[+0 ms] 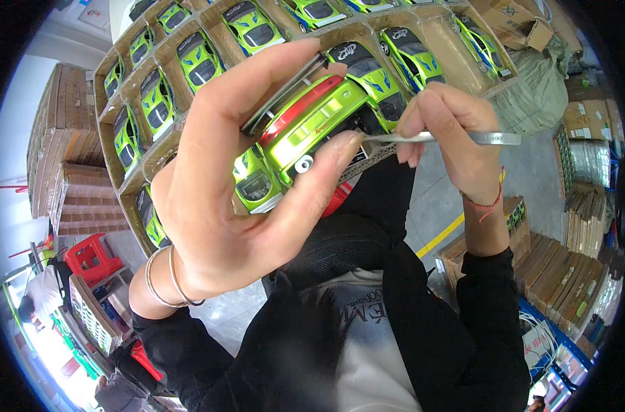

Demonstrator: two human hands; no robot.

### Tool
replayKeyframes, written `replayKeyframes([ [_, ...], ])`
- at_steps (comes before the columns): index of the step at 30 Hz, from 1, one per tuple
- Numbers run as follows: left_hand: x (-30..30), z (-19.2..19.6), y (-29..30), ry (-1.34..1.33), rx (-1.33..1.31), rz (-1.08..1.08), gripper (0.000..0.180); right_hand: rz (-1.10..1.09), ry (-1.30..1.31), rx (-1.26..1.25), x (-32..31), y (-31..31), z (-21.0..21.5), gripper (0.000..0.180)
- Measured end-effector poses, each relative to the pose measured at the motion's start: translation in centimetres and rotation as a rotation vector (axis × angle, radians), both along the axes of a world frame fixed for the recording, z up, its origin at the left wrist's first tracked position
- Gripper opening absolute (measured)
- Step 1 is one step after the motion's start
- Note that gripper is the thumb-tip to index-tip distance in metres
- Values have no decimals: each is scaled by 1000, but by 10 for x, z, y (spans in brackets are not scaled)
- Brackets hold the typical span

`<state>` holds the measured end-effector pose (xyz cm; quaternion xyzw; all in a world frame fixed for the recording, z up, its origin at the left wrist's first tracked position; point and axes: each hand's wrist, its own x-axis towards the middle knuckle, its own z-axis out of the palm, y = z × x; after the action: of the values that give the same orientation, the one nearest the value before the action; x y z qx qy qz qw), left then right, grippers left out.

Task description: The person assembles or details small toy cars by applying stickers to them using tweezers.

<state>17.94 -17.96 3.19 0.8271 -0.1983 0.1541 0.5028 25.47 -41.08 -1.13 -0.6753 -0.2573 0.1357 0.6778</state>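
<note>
My left hand grips a bright green toy car, rear end toward me, with a red strip across its back and a dark spoiler under my fingers. The car is tilted, and my thumb presses along its lower edge. In my right hand is a pair of slim silver tweezers, pinched between thumb and fingers. Their thin tip points left and reaches the car's underside beside my left thumb. Whether the tip grips any part is too small to tell.
Beneath my hands spreads a cardboard tray with dividers, holding several similar green toy cars. Stacked cartons stand at the left, near a red stool. More flat cardboard is stacked at the right, beside a yellow floor line.
</note>
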Motion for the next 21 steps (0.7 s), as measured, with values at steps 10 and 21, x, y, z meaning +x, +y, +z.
replayKeyframes([
  [10,11,-1,-7,-127,1,-75,54,-23,88,-116,4,-2,-1,40],
  [21,10,0,-4,-77,97,-77,53,-19,127,-136,3,0,-2,40],
])
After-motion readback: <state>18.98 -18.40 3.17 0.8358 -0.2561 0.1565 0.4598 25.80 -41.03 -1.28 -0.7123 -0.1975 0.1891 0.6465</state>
